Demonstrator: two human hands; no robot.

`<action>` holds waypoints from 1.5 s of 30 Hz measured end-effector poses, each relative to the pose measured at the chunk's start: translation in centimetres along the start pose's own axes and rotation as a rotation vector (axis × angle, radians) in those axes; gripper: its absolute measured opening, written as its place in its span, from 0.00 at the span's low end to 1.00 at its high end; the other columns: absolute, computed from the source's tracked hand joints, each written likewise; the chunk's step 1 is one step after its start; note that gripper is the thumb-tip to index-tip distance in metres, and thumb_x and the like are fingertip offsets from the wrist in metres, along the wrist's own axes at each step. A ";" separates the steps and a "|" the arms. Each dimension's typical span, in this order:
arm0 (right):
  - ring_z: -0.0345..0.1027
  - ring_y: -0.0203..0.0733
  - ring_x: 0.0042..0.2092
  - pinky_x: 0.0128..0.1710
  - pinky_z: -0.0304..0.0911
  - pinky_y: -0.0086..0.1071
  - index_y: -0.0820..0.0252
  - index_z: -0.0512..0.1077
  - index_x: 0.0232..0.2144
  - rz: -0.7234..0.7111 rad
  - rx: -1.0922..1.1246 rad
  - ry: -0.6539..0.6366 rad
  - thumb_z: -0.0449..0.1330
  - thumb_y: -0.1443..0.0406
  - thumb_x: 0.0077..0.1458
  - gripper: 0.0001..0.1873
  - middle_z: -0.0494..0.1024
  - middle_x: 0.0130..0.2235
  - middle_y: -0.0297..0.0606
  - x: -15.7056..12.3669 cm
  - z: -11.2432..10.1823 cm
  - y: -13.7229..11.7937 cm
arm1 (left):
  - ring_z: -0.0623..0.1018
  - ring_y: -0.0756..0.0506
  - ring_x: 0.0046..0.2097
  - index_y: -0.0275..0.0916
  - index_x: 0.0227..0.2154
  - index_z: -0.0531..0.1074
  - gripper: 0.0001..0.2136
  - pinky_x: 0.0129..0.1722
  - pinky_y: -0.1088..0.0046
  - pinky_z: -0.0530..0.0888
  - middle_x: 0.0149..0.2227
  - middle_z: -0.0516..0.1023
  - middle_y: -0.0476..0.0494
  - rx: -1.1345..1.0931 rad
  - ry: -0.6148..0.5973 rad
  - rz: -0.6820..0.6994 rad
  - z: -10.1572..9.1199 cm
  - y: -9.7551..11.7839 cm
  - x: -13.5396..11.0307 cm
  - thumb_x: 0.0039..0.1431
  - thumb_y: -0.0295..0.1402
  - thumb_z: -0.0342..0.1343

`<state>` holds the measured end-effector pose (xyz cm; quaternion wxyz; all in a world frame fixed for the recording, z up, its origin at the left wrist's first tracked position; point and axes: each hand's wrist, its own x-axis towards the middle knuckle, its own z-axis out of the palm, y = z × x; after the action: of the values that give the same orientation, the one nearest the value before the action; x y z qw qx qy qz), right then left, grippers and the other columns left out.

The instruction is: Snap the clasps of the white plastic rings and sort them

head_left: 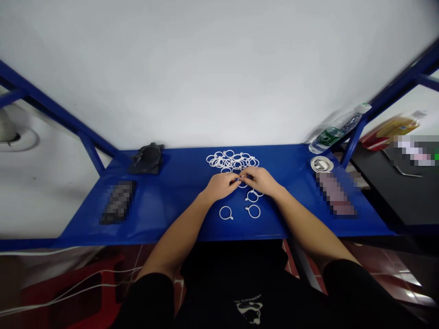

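The fingers [235, 185] of my left hand [221, 187] and right hand [262, 182] pinch one white ring [243, 187], likely to keep it steady. Loose rings [247, 209] lie nearby; the ring pile [232, 161] sits beyond on the worktop [185, 196], probably for easy reach.

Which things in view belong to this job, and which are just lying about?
In the work:
white ring between left hand and right hand
piled white rings
loose white rings

Apparently just lying about:
water bottle
black plastic bag
white coil
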<state>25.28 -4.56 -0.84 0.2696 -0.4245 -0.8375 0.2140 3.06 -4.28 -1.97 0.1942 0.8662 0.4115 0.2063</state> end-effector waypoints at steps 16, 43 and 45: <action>0.71 0.41 0.37 0.39 0.61 0.32 0.59 0.74 0.42 -0.040 0.066 -0.038 0.52 0.58 0.69 0.15 0.80 0.37 0.38 -0.1 -0.2 -0.2 | 0.79 0.48 0.36 0.41 0.38 0.79 0.11 0.38 0.72 0.69 0.35 0.82 0.47 -0.010 0.114 0.043 -0.3 0.1 -0.1 0.71 0.36 0.52; 0.71 0.41 0.33 0.37 0.62 0.33 0.58 0.75 0.30 -0.084 0.038 -0.068 0.50 0.65 0.60 0.14 0.79 0.30 0.38 -0.1 0.0 0.4 | 0.80 0.45 0.40 0.40 0.42 0.78 0.15 0.41 0.69 0.73 0.39 0.83 0.43 0.027 -0.013 0.138 -0.3 0.6 -0.2 0.74 0.39 0.47; 0.74 0.42 0.35 0.38 0.64 0.33 0.58 0.77 0.34 -0.078 0.035 -0.032 0.51 0.66 0.60 0.14 0.81 0.33 0.39 -0.1 0.0 0.4 | 0.80 0.46 0.40 0.40 0.41 0.78 0.14 0.41 0.70 0.72 0.39 0.82 0.43 0.023 -0.001 0.133 -0.5 0.6 -0.1 0.74 0.39 0.48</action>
<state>25.55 -4.49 -1.12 0.2718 -0.3831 -0.8537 0.2248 3.13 -4.66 -1.30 0.1703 0.8939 0.3553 0.2138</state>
